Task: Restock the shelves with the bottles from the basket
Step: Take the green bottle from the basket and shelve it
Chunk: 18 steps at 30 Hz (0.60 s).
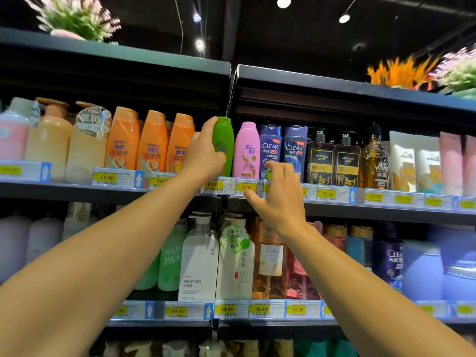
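Head view: the left hand point(203, 153) grips the green bottle point(223, 145) upright on the upper shelf point(77, 188), apparently seated beside the pink bottle point(246, 150) (label outward, matching neighbours). The right hand point(279, 194) hovers, fingers spread, holding nothing.

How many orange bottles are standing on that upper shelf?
3, side by side, left of the green bottle held by the left hand: first, second, third. More may hide behind.
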Each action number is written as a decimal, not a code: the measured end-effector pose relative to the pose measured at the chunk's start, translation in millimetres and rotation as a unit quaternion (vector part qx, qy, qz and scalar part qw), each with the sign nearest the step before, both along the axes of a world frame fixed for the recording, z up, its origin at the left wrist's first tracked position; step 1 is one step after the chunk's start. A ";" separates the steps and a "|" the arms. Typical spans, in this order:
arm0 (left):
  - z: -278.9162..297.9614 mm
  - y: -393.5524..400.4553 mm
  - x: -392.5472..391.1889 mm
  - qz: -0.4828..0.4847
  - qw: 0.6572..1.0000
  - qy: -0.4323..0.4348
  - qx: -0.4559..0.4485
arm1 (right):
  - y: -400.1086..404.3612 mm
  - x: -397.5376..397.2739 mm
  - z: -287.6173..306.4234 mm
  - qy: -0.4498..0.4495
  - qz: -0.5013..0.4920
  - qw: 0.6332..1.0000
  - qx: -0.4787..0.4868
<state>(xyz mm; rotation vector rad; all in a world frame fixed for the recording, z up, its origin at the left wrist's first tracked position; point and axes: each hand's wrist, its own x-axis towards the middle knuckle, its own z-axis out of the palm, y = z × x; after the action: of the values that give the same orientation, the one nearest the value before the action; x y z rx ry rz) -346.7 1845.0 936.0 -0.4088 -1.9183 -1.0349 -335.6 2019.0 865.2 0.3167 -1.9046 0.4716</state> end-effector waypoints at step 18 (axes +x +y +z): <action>23.8 -1.0 7.5 0.214 0.965 -0.006 -0.150 | 3.6 -3.7 -2.1 0.008 0.038 0.999 -0.027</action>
<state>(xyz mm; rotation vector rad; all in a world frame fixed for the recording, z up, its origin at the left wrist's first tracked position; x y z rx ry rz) -339.2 1844.1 959.8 -0.1399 -2.0597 -0.4669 -339.3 2022.6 863.1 0.3574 -1.8666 0.5686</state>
